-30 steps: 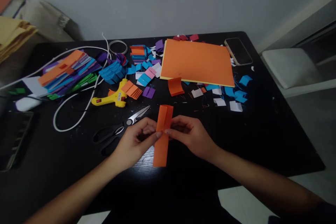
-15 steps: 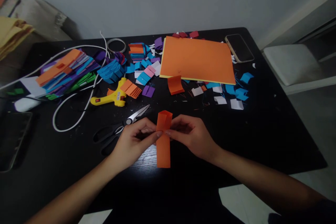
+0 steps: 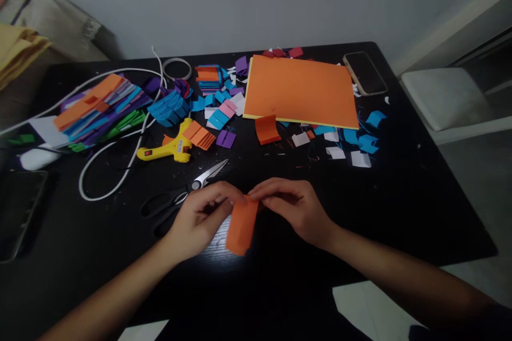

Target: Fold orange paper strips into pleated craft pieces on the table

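Both hands meet over the near middle of the black counter (image 3: 400,213). The left hand (image 3: 200,218) and the right hand (image 3: 296,210) pinch the top edge of an orange paper strip (image 3: 241,226), which hangs tilted toward the left, lifted off the surface. Scissors (image 3: 180,197) lie just beside the left hand; a yellow glue gun (image 3: 168,149) sits farther back.

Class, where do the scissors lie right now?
In the head view, the scissors lie on the black table just left of the left hand, which pinches the orange paper strip with the right hand; the yellow glue gun lies beyond them.
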`<state>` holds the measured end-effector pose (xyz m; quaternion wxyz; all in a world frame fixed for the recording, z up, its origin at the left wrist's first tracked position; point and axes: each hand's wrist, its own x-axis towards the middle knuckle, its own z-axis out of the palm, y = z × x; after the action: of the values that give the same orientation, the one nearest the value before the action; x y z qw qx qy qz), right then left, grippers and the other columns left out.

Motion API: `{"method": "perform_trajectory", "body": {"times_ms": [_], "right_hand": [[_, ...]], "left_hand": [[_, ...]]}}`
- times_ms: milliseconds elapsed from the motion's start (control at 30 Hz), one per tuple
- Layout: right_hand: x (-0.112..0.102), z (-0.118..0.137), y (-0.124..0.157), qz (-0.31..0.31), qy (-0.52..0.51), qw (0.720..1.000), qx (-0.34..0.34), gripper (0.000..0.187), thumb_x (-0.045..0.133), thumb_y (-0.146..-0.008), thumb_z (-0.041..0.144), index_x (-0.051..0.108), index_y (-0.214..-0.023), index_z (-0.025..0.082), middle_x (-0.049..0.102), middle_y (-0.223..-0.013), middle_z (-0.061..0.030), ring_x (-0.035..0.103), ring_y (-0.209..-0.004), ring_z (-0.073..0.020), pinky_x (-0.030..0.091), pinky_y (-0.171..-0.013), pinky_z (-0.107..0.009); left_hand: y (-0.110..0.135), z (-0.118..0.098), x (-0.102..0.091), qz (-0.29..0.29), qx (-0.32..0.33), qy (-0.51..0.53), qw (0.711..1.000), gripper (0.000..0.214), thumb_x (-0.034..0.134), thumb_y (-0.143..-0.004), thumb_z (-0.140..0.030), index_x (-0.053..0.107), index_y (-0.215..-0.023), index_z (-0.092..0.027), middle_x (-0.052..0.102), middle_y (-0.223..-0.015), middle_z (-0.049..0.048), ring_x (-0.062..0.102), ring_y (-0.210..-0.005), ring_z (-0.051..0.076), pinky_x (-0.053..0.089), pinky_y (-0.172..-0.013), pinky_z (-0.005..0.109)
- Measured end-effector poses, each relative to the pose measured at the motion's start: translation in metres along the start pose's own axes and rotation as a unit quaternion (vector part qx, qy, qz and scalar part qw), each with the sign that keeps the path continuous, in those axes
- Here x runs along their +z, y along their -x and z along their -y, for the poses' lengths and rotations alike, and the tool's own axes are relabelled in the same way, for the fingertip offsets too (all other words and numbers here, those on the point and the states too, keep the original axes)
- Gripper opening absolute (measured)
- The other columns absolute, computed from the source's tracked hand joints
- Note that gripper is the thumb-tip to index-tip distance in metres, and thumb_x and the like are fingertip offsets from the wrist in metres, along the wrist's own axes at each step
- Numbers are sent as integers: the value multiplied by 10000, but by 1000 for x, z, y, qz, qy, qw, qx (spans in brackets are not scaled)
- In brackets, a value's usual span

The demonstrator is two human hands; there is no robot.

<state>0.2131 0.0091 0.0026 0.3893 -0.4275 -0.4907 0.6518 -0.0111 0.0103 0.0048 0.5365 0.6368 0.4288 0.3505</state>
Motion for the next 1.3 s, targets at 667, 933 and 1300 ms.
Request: {"method": "perform_trajectory", "body": {"times_ms": [667,933,1300], "right_hand": [[6,-9,-3,-19,-31,996,78,243,912,-754,316,743,-885,201,764,-877,-5,724,-814,-149,591,-807,-305],[12,-9,-1,-26,-31,998,46,284,906,-765,402,755,-912,212,768,-884,-22,735,-819,-171,612,-786,-316],[10,-11,0,-9,-30,998,59,207,847,-844,371,801,-938,192,790,-858,-28,746,-775,-160,604,-774,-299]], "left_hand": [[5,3,5,-60,19,-106,992,262,636,-987,-222,707,-1239,-201,811,-998,57,764,-840,174,589,-731,254],[0,2,9,-67,-53,-62,994,141,739,-920,-311,766,-860,-186,785,-745,25,715,-642,149,559,-584,216],[-1,-1,8,-67,-46,-79,994,129,711,-932,-277,799,-872,-203,791,-735,17,695,-604,137,545,-570,210]]}}
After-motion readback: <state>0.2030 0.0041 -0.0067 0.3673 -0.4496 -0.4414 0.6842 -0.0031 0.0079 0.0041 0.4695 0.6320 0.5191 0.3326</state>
